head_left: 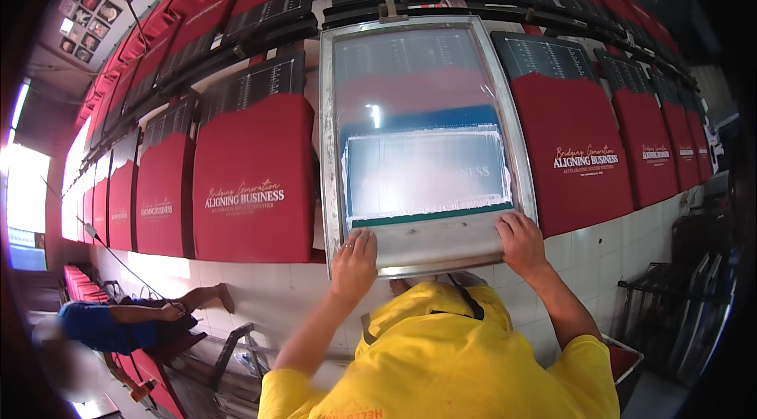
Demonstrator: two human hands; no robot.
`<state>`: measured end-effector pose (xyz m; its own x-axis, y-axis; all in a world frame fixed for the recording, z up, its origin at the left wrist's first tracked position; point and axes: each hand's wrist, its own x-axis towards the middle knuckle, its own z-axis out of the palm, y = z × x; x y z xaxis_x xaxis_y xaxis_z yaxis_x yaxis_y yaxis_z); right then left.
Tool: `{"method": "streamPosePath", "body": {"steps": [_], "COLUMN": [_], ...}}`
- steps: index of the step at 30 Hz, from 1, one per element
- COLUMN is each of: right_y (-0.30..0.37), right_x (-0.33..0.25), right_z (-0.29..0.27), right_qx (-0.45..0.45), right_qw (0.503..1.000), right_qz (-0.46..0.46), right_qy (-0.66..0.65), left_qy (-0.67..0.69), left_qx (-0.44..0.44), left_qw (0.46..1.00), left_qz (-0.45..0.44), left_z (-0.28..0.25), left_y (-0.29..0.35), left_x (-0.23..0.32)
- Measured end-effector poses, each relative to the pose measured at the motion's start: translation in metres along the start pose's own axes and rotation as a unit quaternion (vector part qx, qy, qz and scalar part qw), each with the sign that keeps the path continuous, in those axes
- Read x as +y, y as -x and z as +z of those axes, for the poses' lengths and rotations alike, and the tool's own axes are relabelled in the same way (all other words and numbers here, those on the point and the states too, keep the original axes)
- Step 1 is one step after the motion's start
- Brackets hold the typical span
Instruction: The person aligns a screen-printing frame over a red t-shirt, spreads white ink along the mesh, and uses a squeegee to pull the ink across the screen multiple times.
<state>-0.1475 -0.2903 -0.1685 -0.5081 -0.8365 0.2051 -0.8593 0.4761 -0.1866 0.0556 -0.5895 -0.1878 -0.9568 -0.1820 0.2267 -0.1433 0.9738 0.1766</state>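
A metal-framed printing screen (330, 119) lies in front of me over one of the boards in the row. Its mesh (426, 171) has a blue-green border, and white streaks edge a pale middle rectangle. Faint lettering shows at the right of that rectangle. My left hand (354, 263) is closed around the near left corner of the frame. At the near right corner, my right hand (521, 243) grips the same frame, fingers on top of its rim. Red fabric (252, 123) with white and gold print covers the board on the left. More printed red fabric (572, 123) lies on the right-hand board.
Behind the screen runs a dark rail (276, 31), with further rows of red fabric on dark marked boards. A person in blue (118, 324) sits at the lower left. Flat frames (694, 309) stand in a rack at the right. White floor tiles (276, 285) lie below.
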Motion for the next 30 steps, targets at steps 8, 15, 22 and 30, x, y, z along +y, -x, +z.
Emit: {"method": "streamPosePath", "body": {"steps": [8, 15, 22, 30], "right_y": [-0.099, -0.138, -0.042, 0.003], "right_x": [0.054, 0.07, 0.009, -0.015], "right_z": [0.019, 0.002, -0.015, -0.001], "right_qx": [0.006, -0.018, 0.042, 0.043], "right_qw": [1.0, 0.999, 0.998, 0.999], "right_qz": [0.018, 0.031, 0.031, 0.022], "right_qy": [0.006, -0.012, -0.035, -0.002], "left_qy": [0.036, 0.016, 0.009, -0.001], "left_qx": [-0.028, -0.066, -0.025, 0.008], "left_qw": [0.999, 0.998, 1.0, 1.0], "left_qz": [-0.001, -0.017, 0.007, 0.027], "left_z": [0.002, -0.019, -0.037, -0.013], "left_y": [-0.115, -0.157, -0.056, 0.002], "left_x": [-0.051, -0.067, -0.02, -0.009]}}
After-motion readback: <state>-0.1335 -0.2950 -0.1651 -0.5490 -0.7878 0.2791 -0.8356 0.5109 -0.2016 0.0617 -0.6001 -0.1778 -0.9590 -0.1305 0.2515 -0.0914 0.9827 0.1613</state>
